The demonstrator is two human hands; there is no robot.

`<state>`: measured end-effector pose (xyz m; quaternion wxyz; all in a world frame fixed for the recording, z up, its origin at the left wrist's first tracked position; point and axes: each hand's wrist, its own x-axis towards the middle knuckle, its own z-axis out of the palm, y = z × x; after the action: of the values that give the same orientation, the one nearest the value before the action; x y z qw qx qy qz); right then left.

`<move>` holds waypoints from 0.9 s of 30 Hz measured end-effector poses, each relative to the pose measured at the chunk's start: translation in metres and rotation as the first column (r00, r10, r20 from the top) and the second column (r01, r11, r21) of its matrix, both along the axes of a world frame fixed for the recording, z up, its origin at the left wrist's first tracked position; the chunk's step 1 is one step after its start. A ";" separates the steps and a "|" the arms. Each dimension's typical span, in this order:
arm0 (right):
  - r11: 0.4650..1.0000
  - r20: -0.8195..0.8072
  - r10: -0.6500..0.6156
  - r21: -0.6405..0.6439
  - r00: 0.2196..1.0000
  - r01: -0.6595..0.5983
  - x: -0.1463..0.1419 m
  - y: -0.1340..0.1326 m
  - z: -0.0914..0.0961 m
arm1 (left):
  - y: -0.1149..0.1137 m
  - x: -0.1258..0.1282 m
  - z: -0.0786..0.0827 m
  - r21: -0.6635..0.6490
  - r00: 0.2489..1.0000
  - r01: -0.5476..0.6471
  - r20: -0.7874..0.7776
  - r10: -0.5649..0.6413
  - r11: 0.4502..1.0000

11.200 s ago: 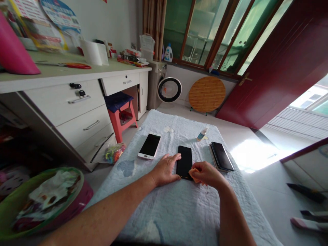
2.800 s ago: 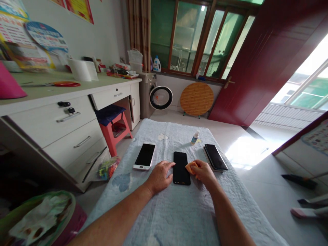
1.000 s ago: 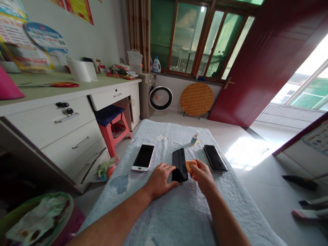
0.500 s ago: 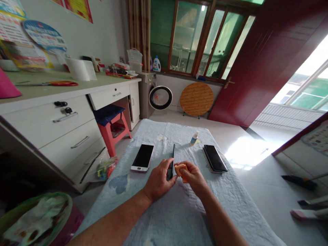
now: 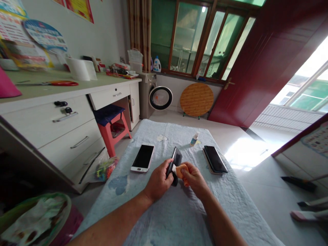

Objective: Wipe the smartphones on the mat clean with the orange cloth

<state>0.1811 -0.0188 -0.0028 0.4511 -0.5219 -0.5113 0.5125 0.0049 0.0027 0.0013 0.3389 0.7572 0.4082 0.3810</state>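
Observation:
My left hand (image 5: 159, 179) is closed around the edge of a dark phone (image 5: 177, 156), which stands tilted above the cloth-covered table. My right hand (image 5: 194, 178) pinches a small orange cloth (image 5: 182, 169) close against the phone's right-hand face; whether it presses on it I cannot tell. Left of my hands, a white phone (image 5: 142, 158) lies with its black screen up. A dark phone lying flat (image 5: 215, 159) rests to the right, on top of a lighter one. Behind my hands stands a small spray bottle (image 5: 194, 139) with a blue label.
The table wears a pale blue quilted cloth (image 5: 159, 225). A red stool (image 5: 115, 133) and a white desk (image 5: 69, 133) stand to the left, with a waste bin (image 5: 68, 218) at lower left. Beyond are a washing machine (image 5: 147, 95) and a round wooden tabletop (image 5: 196, 99).
The held phone has turned from nearly edge-on so that its right-hand face shows more. The orange cloth in my right hand has stayed close to it.

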 end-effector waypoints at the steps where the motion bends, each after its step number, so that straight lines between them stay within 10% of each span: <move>1: 1.000 0.011 -0.014 0.000 1.000 0.014 0.000 0.000 0.000 | 0.000 0.001 0.000 -0.021 1.000 0.009 0.014 -0.009 1.000; 15: 0.956 0.177 -0.289 0.100 0.941 0.275 0.001 0.003 0.000 | -0.001 0.002 -0.006 -0.059 0.970 -0.002 -0.244 -0.012 0.998; 27: 0.913 0.506 -0.280 0.402 0.816 0.064 0.000 0.006 -0.009 | -0.002 0.002 -0.003 0.004 0.863 0.010 -0.505 -0.006 1.000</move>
<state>0.1813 -0.0127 -0.0117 0.4183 -0.5987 -0.6558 0.1912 0.0071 0.0003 -0.0014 0.2193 0.8333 0.4783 0.1695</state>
